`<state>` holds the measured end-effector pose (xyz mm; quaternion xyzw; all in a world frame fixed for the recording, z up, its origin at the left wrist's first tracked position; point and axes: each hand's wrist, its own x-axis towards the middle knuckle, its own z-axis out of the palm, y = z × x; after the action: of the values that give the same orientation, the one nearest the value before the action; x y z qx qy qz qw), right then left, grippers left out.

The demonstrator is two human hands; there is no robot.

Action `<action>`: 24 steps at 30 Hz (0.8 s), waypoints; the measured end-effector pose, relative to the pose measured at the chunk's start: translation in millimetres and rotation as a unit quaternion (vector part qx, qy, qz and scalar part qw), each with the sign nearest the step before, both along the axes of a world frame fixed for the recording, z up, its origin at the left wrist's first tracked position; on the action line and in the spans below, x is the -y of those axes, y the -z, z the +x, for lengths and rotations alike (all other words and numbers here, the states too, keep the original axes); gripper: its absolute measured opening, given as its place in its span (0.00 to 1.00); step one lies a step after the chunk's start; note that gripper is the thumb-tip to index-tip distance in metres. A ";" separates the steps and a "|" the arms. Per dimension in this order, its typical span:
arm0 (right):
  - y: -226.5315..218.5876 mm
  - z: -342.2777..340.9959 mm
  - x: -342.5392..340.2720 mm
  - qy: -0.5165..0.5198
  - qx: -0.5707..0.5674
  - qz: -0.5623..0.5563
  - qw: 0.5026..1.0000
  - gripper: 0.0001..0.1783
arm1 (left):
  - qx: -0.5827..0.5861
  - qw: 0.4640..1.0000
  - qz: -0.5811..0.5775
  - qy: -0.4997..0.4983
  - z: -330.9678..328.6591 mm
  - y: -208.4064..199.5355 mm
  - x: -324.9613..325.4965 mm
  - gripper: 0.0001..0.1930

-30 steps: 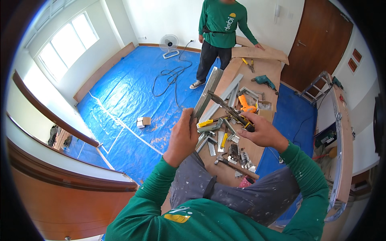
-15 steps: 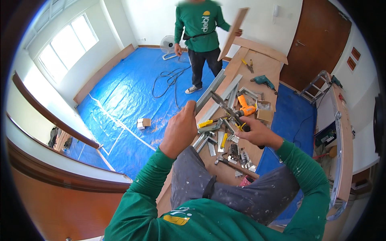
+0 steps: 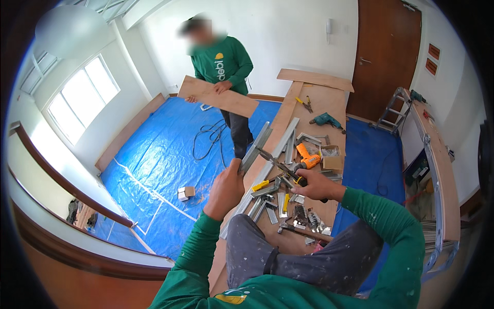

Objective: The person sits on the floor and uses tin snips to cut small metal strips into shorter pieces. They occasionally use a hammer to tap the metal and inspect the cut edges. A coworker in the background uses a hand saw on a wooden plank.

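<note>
Item: one long silver-grey metal channel [image 3: 256, 149], raised aslant in front of the seated worker, above the edge of the plywood-topped counter [image 3: 329, 105]. Left hand [image 3: 226, 186]: closed around the channel's lower end. Right hand [image 3: 316, 186]: fingers curled about the handles of metal snips with black-and-yellow grips [image 3: 280, 165], their tip at the channel's side; from where I stand, I cannot tell whether they bite.

On the counter, near the right hand: one orange-and-black pistol-shaped power tool [image 3: 309, 157]; one open brown cardboard box [image 3: 332, 161]; one wooden-handled hammer [image 3: 314, 234], nearest the worker's legs. Farther off: one teal power drill [image 3: 328, 120].

Beyond, on blue plastic sheeting [image 3: 149, 154]: one green-shirted co-worker [image 3: 229, 62], both hands on a rectangular plywood board [image 3: 221, 98].
</note>
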<state>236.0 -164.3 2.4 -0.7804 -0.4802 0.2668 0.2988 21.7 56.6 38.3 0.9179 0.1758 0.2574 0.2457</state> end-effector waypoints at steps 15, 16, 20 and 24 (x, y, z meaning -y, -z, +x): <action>7.9 16.7 -3.9 -0.034 -0.083 -0.004 0.996 0.34 | 0.044 0.999 -0.026 -0.004 6.4 12.5 -19.4 0.13; 14.1 16.4 -4.6 -0.030 -0.090 -0.010 0.995 0.33 | 0.041 0.998 -0.047 -0.005 3.0 15.7 -19.9 0.13; 28.0 40.3 1.7 -0.066 -0.105 -0.068 0.990 0.34 | 0.055 0.978 -0.200 0.009 7.8 28.9 -22.8 0.12; 49.0 98.0 37.8 -0.178 -0.011 -0.219 0.959 0.40 | 0.122 0.885 -0.443 0.075 19.9 62.5 -4.3 0.12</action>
<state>334.1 -202.1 -46.6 -0.7256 -0.5381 0.4226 0.0733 41.6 60.9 -24.2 0.6856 0.1711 0.2434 0.6645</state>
